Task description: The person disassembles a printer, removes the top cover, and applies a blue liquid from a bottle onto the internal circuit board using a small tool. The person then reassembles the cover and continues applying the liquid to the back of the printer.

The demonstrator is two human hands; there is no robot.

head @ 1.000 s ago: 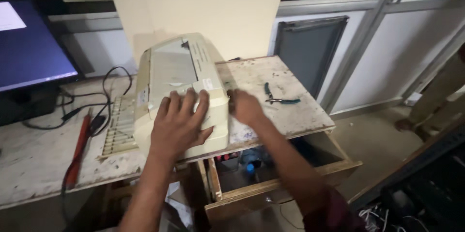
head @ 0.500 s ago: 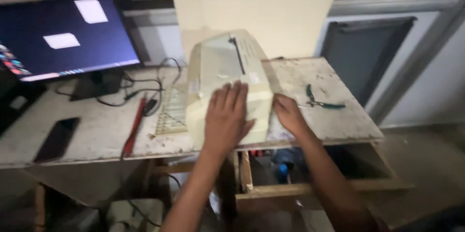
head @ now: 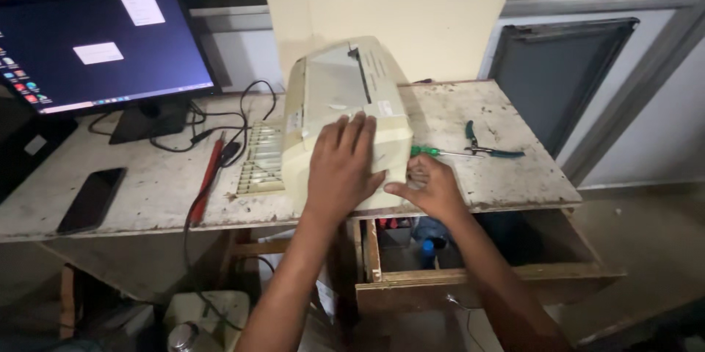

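While both hands sit on one cream printer (head: 345,113) mid-desk, left hand (head: 341,168) lies flat and spread on top, right hand (head: 429,187) grips its front corner; one phone (head: 92,198), one monitor (head: 103,47), one pliers (head: 488,148).

A person's left hand (head: 339,168) lay flat on a cream printer (head: 345,113) on a worn desk (head: 485,113) while the right hand (head: 429,189) gripped its front corner, beside a green-handled screwdriver (head: 433,151), pliers (head: 485,148), a monitor (head: 99,47) and an open drawer (head: 470,278).
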